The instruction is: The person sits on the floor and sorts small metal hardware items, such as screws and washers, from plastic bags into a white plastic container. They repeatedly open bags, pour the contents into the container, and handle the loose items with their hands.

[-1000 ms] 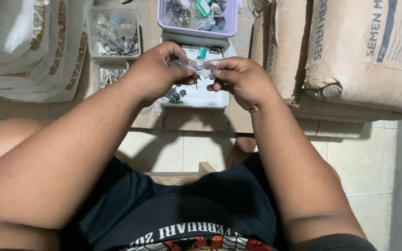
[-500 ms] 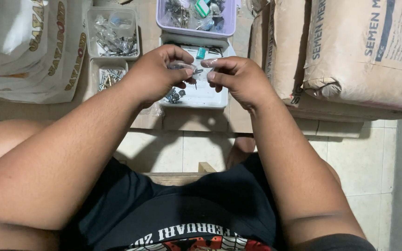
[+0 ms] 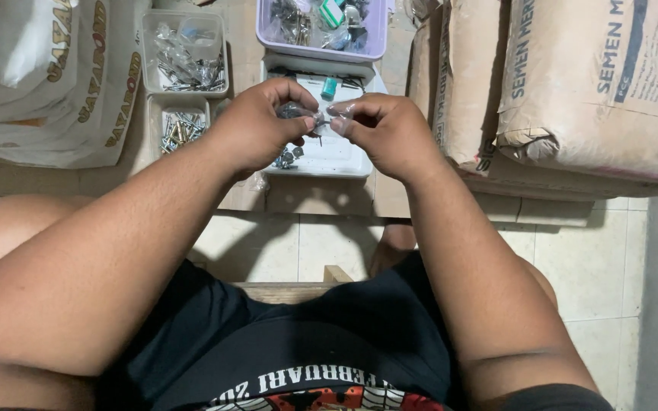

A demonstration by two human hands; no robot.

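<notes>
My left hand [image 3: 257, 125] and my right hand [image 3: 386, 133] meet above a white tray [image 3: 329, 156], fingertips pinched together. Between them they hold a small clear plastic bag of dark screws [image 3: 306, 118], one screw hanging down from it. Loose screws [image 3: 287, 157] lie on the tray under my left hand. Most of the little bag is hidden by my fingers.
A purple tub [image 3: 321, 30] of bagged hardware stands beyond the tray. Two clear boxes of screws [image 3: 184, 53] [image 3: 178, 125] sit to the left. White sacks [image 3: 39, 84] lie at far left, brown paper cement sacks [image 3: 573, 91] at right. A wooden stool edge [image 3: 291, 289] shows between my knees.
Both hands stay together over the white tray, with only small finger shifts on the little bag.
</notes>
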